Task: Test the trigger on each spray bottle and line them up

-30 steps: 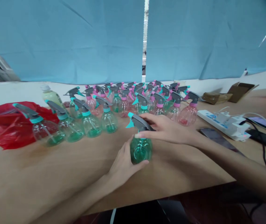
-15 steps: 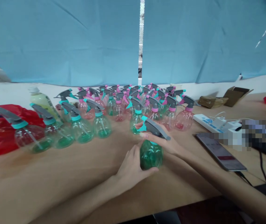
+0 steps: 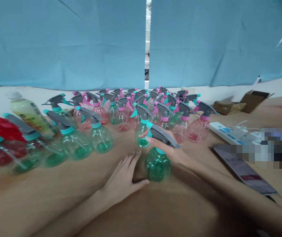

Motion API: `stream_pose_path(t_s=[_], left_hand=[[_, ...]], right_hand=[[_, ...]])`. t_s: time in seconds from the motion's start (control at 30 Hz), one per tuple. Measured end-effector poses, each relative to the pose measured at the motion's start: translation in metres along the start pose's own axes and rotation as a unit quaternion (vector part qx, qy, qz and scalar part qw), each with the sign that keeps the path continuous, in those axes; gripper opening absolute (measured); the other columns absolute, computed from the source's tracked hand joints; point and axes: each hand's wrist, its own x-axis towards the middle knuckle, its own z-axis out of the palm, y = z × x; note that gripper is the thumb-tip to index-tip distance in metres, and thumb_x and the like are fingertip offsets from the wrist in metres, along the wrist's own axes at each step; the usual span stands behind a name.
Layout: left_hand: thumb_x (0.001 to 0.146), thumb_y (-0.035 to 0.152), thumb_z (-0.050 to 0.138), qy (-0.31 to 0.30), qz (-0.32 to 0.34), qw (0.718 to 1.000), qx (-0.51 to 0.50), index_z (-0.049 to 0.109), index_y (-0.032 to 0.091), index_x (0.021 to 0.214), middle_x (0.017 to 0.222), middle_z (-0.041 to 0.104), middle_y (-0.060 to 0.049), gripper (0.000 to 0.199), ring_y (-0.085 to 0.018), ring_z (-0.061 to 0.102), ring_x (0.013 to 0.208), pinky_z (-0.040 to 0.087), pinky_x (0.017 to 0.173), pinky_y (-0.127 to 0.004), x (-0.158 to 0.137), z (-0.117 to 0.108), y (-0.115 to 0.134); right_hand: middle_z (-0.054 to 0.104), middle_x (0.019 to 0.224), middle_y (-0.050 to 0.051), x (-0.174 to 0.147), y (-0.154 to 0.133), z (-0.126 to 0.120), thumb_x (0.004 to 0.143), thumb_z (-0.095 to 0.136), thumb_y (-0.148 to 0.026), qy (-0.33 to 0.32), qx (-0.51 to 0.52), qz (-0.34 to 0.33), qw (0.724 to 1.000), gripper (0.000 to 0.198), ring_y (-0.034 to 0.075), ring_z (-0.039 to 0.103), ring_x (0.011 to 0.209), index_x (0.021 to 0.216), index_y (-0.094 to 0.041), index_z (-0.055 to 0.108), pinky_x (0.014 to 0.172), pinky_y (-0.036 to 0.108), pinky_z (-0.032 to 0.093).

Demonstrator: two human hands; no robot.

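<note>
A green spray bottle with a grey and teal trigger head stands upright on the table in front of me. My right hand is closed round its neck, below the spray head. To the left of this bottle, my left hand lies low over the table with fingers stretched and thumb apart, holding nothing. Just behind the held bottle stands another green spray bottle. A row of green spray bottles runs off to the left, the nearest to my left hand being one with a teal collar.
Many pink and green spray bottles crowd the back, with a pink one at their right end. On the right lie a phone, a white power strip and cardboard pieces. A drink bottle and red plastic bag are left.
My left hand has let go of the green bottle and moved left, its fingers spreading. My right hand stays on the bottle's neck. The view has shifted slightly.
</note>
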Motion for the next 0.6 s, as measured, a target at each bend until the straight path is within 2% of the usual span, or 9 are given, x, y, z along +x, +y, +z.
stream_pose_path(t_s=[0.13,0.6], left_hand=[[0.086,0.053,0.054,-0.003,0.009,1.0,0.024,0.024,0.015,0.143,0.144,0.038,-0.018,0.075,-0.033,0.036,0.132,0.032,0.104,-0.05,-0.003,-0.002,-0.009],[0.091,0.046,0.052,0.004,0.047,0.998,0.045,0.031,0.013,0.14,0.142,0.042,-0.017,0.063,-0.031,0.036,0.132,0.033,0.105,-0.05,-0.003,0.0,-0.008]], right_hand=[[0.06,0.081,-0.001,0.01,0.003,0.001,0.085,0.059,-0.038,-0.016,-0.023,0.007,1.0,0.016,0.017,0.058,0.082,0.09,-0.023,0.062,0.077,0.032,0.045],[0.053,0.076,-0.002,0.015,-0.002,0.0,0.087,0.056,-0.034,-0.039,-0.041,0.008,0.998,0.013,0.014,0.053,0.076,0.082,-0.022,0.057,0.072,0.029,0.042]])
